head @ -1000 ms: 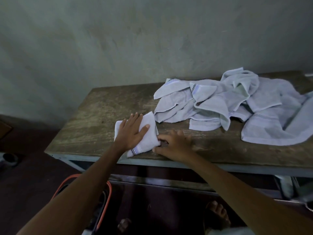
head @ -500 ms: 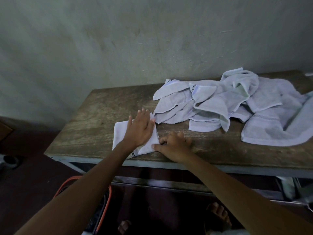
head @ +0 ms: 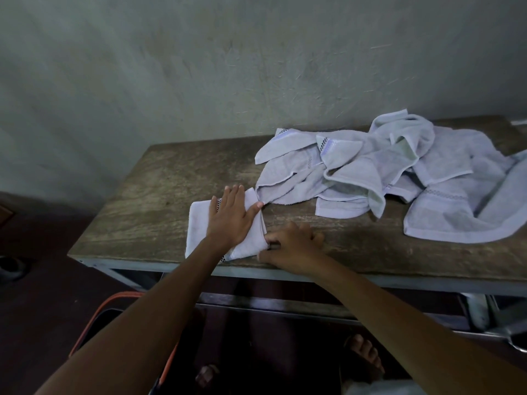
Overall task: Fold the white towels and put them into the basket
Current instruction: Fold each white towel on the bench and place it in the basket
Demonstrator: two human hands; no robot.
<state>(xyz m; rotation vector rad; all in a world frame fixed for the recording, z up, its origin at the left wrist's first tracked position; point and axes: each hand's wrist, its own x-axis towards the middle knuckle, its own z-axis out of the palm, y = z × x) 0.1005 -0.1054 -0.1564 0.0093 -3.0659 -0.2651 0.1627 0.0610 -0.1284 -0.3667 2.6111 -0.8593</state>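
Note:
A small folded white towel [head: 199, 228] lies near the front edge of the wooden table [head: 148, 212]. My left hand [head: 232, 216] presses flat on top of it, fingers spread. My right hand [head: 291, 246] sits at the towel's right edge, thumb and fingers pinching that edge. A heap of unfolded white towels [head: 370, 169] covers the right half of the table, its nearest corner touching the folded towel. The basket [head: 94, 323], with an orange rim, stands on the floor under the table's left front, mostly hidden by my left arm.
A grey wall rises right behind the table. The table's metal frame [head: 427, 283] runs along the front. My bare feet [head: 365, 357] are on the dark floor below. A dark object [head: 11, 267] lies on the floor at far left.
My left hand slid right and farther across the folded towel, flattening it. My right hand stayed at the towel's right edge and closed its fingers on it.

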